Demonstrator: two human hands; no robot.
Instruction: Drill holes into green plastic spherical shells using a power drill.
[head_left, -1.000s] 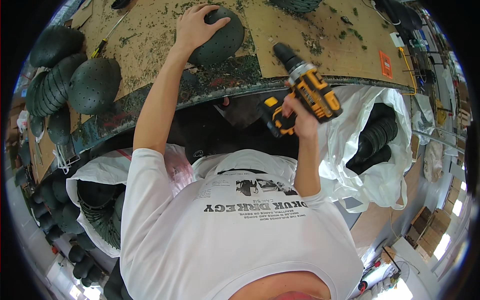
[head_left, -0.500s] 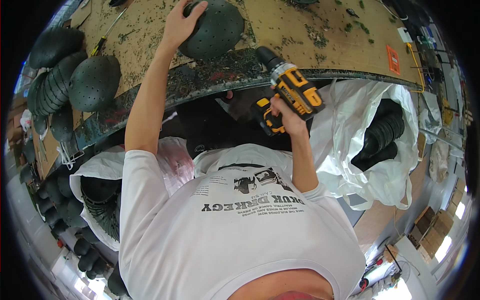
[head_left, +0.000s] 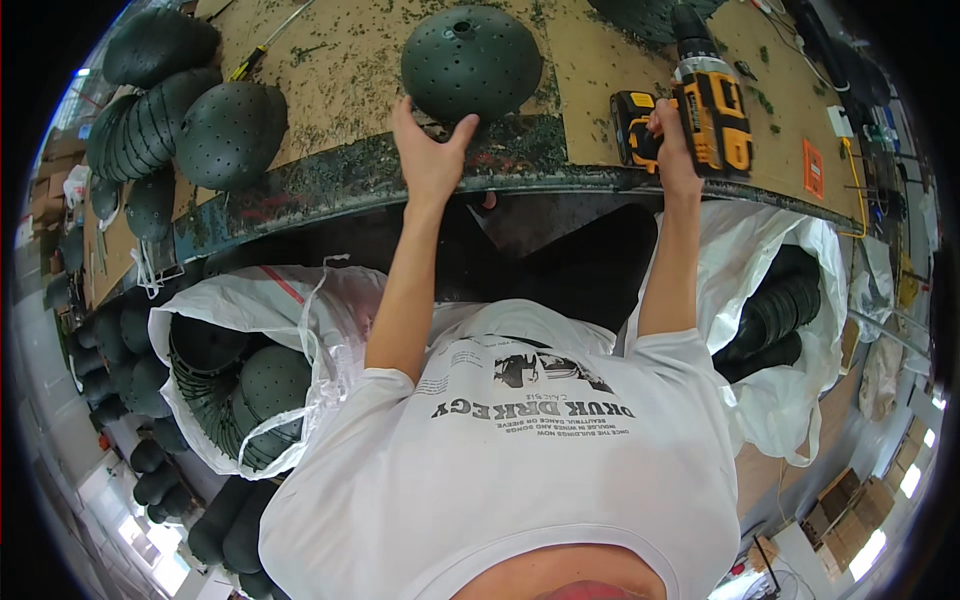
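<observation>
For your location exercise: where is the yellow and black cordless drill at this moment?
In the head view the cordless drill is upper right, gripped by the right hand above the workbench, right of the dark perforated dome.

both your arms reach straight forward; your left hand point(head_left: 430, 155) is spread open, fingers up, while your right hand point(head_left: 672, 150) is curled in a closed grip.

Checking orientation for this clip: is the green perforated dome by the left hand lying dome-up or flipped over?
Dome-up: the dome shows its rounded perforated top, rim on the workbench.
</observation>
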